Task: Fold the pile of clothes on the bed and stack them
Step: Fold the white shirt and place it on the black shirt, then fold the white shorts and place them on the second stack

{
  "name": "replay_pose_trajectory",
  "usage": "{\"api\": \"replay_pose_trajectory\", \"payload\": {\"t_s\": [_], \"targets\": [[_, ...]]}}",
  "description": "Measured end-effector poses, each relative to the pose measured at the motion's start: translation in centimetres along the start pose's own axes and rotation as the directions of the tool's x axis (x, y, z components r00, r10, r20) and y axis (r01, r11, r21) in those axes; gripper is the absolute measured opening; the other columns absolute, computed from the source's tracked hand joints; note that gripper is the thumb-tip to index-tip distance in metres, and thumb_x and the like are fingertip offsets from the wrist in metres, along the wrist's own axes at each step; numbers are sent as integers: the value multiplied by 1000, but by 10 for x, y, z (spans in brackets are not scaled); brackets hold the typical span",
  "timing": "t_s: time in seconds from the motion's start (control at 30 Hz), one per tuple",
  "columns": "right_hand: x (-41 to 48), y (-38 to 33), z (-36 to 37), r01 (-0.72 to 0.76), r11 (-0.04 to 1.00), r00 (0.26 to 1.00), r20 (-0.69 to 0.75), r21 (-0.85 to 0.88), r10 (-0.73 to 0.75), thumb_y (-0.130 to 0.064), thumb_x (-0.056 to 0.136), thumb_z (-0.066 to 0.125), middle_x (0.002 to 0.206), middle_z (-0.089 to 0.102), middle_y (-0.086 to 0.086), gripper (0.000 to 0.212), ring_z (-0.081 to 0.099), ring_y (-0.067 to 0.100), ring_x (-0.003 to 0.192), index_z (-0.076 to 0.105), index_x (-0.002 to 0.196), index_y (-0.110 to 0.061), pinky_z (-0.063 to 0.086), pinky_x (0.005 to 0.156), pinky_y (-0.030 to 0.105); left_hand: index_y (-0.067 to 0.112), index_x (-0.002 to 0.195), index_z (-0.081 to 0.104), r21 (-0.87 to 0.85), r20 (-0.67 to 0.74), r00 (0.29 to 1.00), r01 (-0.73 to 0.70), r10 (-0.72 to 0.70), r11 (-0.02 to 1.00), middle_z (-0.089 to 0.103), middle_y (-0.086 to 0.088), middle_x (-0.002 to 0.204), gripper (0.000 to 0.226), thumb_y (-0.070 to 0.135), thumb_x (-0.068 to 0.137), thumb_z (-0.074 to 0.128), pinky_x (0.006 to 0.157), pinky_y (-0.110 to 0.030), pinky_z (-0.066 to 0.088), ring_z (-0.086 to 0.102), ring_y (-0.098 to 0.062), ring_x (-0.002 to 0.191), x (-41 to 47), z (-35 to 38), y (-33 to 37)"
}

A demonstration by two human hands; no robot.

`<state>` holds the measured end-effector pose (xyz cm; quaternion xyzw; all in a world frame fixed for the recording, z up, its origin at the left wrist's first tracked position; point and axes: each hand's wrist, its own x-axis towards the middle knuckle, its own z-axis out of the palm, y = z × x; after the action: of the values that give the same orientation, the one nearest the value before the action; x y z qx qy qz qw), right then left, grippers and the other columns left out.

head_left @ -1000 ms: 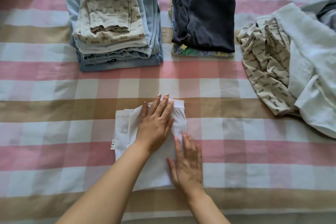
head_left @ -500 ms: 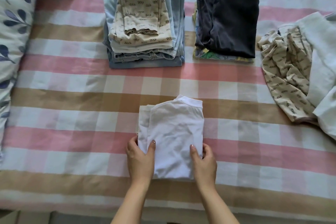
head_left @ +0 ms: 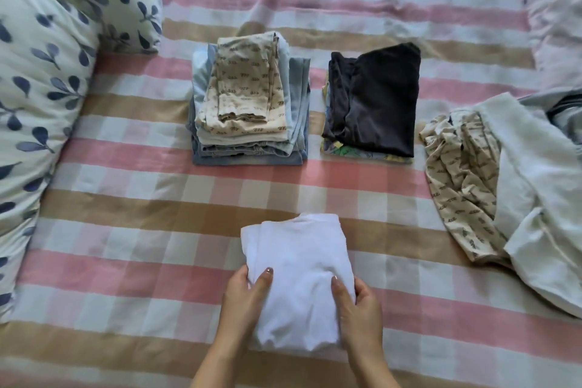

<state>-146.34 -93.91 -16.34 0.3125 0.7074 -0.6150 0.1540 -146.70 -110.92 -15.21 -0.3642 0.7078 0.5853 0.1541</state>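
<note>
White folded shirt (head_left: 299, 277) was at the near edge of the checked bed (head_left: 126, 198), gripped at both sides: left hand (head_left: 244, 302) and right hand (head_left: 359, 309) each curled round an edge, thumbs on top. Beyond it stood a beige-topped stack (head_left: 248, 104) and a dark stack (head_left: 374, 101), side by side, with an unfolded pile (head_left: 504, 183) at the right

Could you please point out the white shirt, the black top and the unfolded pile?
white shirt (head_left: 299, 268): head view, middle of fabric.
black top (head_left: 378, 104): head view, its centre.
unfolded pile (head_left: 522, 186): head view, pale garment.
</note>
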Motion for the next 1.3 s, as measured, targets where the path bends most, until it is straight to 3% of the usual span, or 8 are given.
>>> {"api": "replay_pose_trajectory", "payload": {"t_s": [0.27,0.4,0.47,0.57,0.83,0.97,1.13,1.3], "targets": [[66,-127,-54,218,976,976,-22,3,-218,-13,87,62,70,71,-5,12,62,3,61,65,76,-14,47,56,20,11,103,60,-214,172,979,-75,113,974,71,-11,99,26,18,79,67,78,-44,55,68,-31,90,25,59,131],[129,-189,-67,362,931,931,-29,-37,-363,-14,89,59,77,68,15,16,60,22,68,63,81,-1,49,63,36,13,104,60,-239,211,945,-196,248,951,70,-11,103,35,23,71,62,86,-49,52,65,-33,97,69,94,202],[167,-217,-70,431,901,900,-41,-49,-433,-15,90,59,80,66,24,20,57,27,65,61,83,3,46,61,38,12,109,58,-250,223,921,-264,321,931,68,-12,107,32,18,78,65,84,-47,53,65,-31,96,100,111,233],[220,-245,-69,483,874,873,-47,-54,-486,-17,90,58,76,68,7,9,61,23,68,63,83,-13,49,62,37,20,106,58,-251,238,884,-344,402,905,69,-7,102,20,13,88,61,70,-37,57,69,-25,87,151,135,263],[311,-201,-50,315,945,948,-25,-86,-318,-13,92,54,91,65,24,13,56,24,76,60,91,-2,47,69,38,12,103,54,-99,210,943,-241,257,965,64,-14,108,14,6,90,56,81,-45,54,63,-30,93,237,181,240],[311,-180,-49,221,973,974,-32,-69,-223,-16,93,54,91,66,10,6,62,26,85,59,93,-13,50,76,37,8,105,53,-49,181,961,-206,211,977,63,-2,91,17,7,89,57,57,-25,50,63,-15,77,235,179,224],[288,-157,-59,91,995,996,-8,-33,-92,-19,90,58,70,64,3,12,62,17,49,61,84,-10,45,40,21,9,106,49,15,138,967,-219,214,976,60,-7,102,31,3,80,66,74,-32,51,61,-17,86,215,164,215],[277,-137,-60,25,995,1000,21,-96,-23,-13,93,53,75,60,6,9,57,11,37,55,86,-7,41,34,20,4,121,49,432,13,948,-292,317,853,54,-15,120,48,16,80,71,93,-39,44,52,-29,109,203,165,196]]}}
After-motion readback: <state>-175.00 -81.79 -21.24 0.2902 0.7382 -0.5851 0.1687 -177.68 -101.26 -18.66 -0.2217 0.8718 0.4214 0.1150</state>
